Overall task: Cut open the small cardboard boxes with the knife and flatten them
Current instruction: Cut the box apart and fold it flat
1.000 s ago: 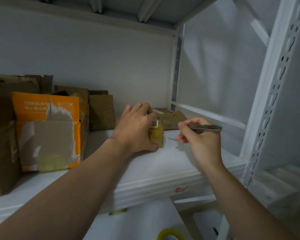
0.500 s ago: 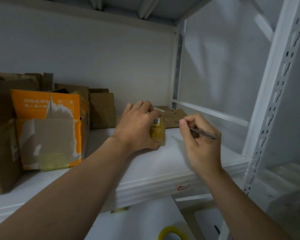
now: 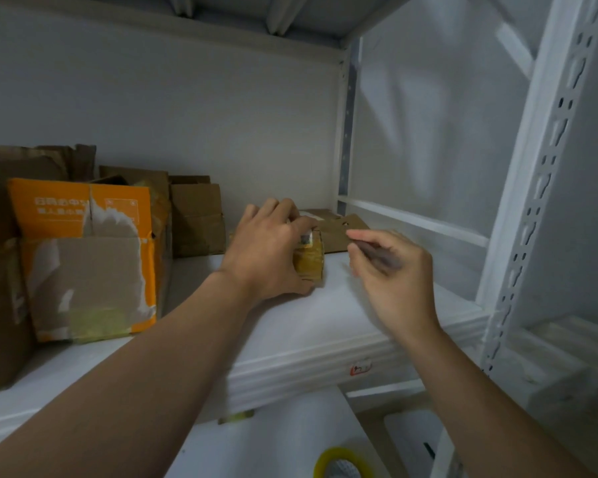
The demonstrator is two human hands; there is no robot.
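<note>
Head view, orange box left, flattened cardboard behind small box

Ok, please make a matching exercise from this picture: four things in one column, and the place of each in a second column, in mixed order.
Things:
1. small box
2. knife
3. orange box
4. tape roll

Places:
a. below the shelf, at the bottom edge of the picture
b. held in the right hand
c. standing at the left of the shelf
d. gripped by the left hand

Pairs: 1-d, 2-b, 3-c, 4-a
</note>
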